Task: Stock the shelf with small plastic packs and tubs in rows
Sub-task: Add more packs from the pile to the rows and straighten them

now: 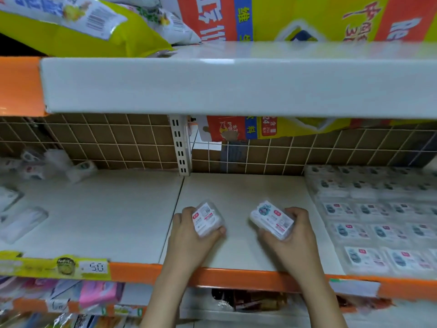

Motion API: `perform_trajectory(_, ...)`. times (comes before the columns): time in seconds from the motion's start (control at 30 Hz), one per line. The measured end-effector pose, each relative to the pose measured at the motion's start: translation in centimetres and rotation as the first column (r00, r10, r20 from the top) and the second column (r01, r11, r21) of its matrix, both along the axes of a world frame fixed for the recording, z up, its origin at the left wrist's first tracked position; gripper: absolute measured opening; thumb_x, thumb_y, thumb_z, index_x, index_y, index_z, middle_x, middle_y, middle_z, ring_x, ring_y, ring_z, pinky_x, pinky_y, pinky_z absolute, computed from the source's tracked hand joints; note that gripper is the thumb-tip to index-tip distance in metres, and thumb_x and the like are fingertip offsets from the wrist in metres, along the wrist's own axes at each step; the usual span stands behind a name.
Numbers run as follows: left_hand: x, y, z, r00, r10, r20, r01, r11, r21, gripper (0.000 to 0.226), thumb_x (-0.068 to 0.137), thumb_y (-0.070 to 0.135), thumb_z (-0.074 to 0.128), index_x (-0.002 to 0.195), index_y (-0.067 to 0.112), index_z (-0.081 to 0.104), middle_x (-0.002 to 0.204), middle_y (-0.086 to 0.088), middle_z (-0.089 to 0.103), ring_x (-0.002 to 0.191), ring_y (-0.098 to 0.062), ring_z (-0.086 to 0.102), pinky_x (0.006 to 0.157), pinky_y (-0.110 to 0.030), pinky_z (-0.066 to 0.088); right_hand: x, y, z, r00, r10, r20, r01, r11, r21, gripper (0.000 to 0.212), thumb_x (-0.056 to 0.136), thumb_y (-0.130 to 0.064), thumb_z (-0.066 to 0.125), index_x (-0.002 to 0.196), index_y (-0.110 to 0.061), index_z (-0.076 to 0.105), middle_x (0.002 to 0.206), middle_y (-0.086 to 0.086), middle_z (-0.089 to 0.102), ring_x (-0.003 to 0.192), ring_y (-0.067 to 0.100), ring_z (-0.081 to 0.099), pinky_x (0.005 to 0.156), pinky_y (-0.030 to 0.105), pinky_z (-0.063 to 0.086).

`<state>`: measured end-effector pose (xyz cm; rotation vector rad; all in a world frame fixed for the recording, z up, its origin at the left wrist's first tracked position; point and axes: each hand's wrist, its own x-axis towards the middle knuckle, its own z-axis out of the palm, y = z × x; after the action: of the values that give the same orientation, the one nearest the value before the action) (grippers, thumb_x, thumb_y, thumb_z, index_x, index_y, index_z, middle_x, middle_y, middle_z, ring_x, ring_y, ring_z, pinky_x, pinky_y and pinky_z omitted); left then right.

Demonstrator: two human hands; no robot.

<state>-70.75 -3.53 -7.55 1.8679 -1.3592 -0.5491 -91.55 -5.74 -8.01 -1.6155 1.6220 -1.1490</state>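
Rows of packs (369, 223) already fill the right of the shelf (236, 185). Left hand (189, 235) grips one pack (208, 218), right hand (290, 235) another (272, 220) (both over bare shelf), with plenty left to fill, I'd say.

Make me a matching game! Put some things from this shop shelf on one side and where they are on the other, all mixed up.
Things:
1. pack with the red tag
2. pack with the blue picture
3. rows of packs
4. price tag

Places:
A. lying flat at the right end of the shelf
B. on the shelf's front edge, far left
C. held in the left hand
D. held in the right hand

Pairs: 1-C, 2-D, 3-A, 4-B
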Motion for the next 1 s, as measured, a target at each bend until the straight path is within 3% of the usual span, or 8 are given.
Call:
perform_trajectory(0.13, -0.6, -1.0, 0.7, 0.998, -0.004, -0.069, 0.005, 1.0, 0.002, 0.081, 0.066, 0.051, 0.077, 0.131, 0.022, 0.038, 0.116, -0.003, 0.038, 0.089, -0.012, 0.044, 0.074, -0.02, 0.034, -0.3, 0.0, 0.7, 0.999, -0.029, -0.027, 0.028, 0.999, -0.03, 0.056, 0.064, -0.028, 0.083, 0.104, -0.024, 0.044, 0.092, -0.01, 0.058, 0.081, 0.005, 0.059, 0.062, 0.015, 0.044)
perform_trajectory(0.23, -1.6, -1.6, 1.1, 0.995, -0.011, -0.096, 0.01, 1.0, -0.008, 0.086, 0.071, 0.053, 0.072, 0.139, 0.022, 0.029, 0.127, -0.006, 0.036, 0.093, -0.012, 0.041, 0.076, -0.022, 0.035, -1.1, -0.2, 1.0, 0.997, -0.054, -0.05, 0.052, 0.998, -0.041, 0.054, 0.064, -0.027, 0.083, 0.104, -0.026, 0.046, 0.093, -0.01, 0.06, 0.083, 0.008, 0.06, 0.061, 0.009, 0.041)
perform_trajectory(0.37, -2.7, -2.5, 0.3, 0.97, -0.014, -0.242, 0.01, 1.0, -0.019, 0.086, 0.056, 0.065, 0.072, 0.121, 0.046, 0.019, 0.127, -0.007, 0.047, 0.094, -0.016, 0.06, 0.077, -0.034, 0.054, -2.8, -0.9, 1.3, 0.993, -0.1, -0.064, 0.095, 0.992, -0.078, 0.062, 0.069, -0.027, 0.081, 0.121, -0.019, 0.049, 0.105, -0.002, 0.061, 0.097, 0.019, 0.06, 0.068, 0.01, 0.039)
perform_trajectory(0.47, -4.6, -2.7, 0.0, 0.981, 0.001, -0.195, -0.003, 1.0, -0.013, 0.079, 0.064, 0.047, 0.077, 0.122, 0.032, 0.025, 0.12, -0.004, 0.04, 0.093, -0.02, 0.06, 0.076, -0.036, 0.054, -4.9, -1.3, 1.0, 0.989, -0.076, -0.129, 0.062, 0.992, -0.11, 0.074, 0.074, -0.033, 0.077, 0.137, -0.013, 0.043, 0.125, 0.006, 0.056, 0.113, 0.023, 0.053, 0.086, 0.02, 0.036)
perform_trajectory(0.57, -7.5, -3.1, 0.4, 0.99, 0.07, -0.126, -0.079, 0.995, -0.062, 0.066, 0.069, 0.033, 0.076, 0.114, 0.027, 0.028, 0.111, 0.0, 0.032, 0.095, -0.026, 0.056, 0.079, -0.037, 0.049, -7.7, -1.8, 1.2, 0.979, -0.047, -0.198, 0.007, 0.98, -0.197, 0.068, 0.069, -0.036, 0.071, 0.129, -0.012, 0.05, 0.12, 0.006, 0.056, 0.109, 0.022, 0.05, 0.084, 0.022, 0.034)
perform_trajectory(0.73, -15.2, -3.4, 0.4, 0.987, 0.113, -0.114, -0.13, 0.979, -0.157, 0.063, 0.061, 0.033, 0.07, 0.108, 0.021, 0.031, 0.106, 0.001, 0.028, 0.105, -0.032, 0.047, 0.086, -0.034, 0.042, -14.9, -2.8, 1.6, 0.956, -0.043, -0.289, -0.034, 0.967, -0.253, 0.065, 0.067, -0.014, 0.079, 0.125, -0.006, 0.052, 0.118, 0.011, 0.055, 0.108, 0.021, 0.043, 0.083, 0.019, 0.028)
perform_trajectory(0.87, -21.7, -3.2, -0.3, 0.992, 0.063, -0.11, -0.084, 0.977, -0.196, 0.061, 0.06, 0.025, 0.073, 0.11, 0.011, 0.04, 0.108, 0.001, 0.029, 0.113, -0.027, 0.039, 0.083, -0.024, 0.034, -21.1, -3.3, 0.9, 0.95, -0.096, -0.298, 0.022, 0.969, -0.245, 0.067, 0.061, -0.01, 0.081, 0.121, -0.003, 0.052, 0.114, 0.015, 0.055, 0.108, 0.029, 0.044, 0.084, 0.023, 0.029)
perform_trajectory(1.0, -25.5, -2.2, 0.2, 0.992, 0.053, -0.11, -0.07, 0.984, -0.162, 0.063, 0.067, 0.017, 0.08, 0.117, 0.011, 0.042, 0.112, 0.001, 0.03, 0.101, -0.021, 0.046, 0.076, -0.023, 0.034, -24.7, -2.9, 0.3, 0.956, -0.13, -0.262, 0.079, 0.977, -0.197, 0.069, 0.063, -0.011, 0.082, 0.123, -0.002, 0.047, 0.117, 0.017, 0.053, 0.112, 0.03, 0.04, 0.09, 0.037, 0.036)
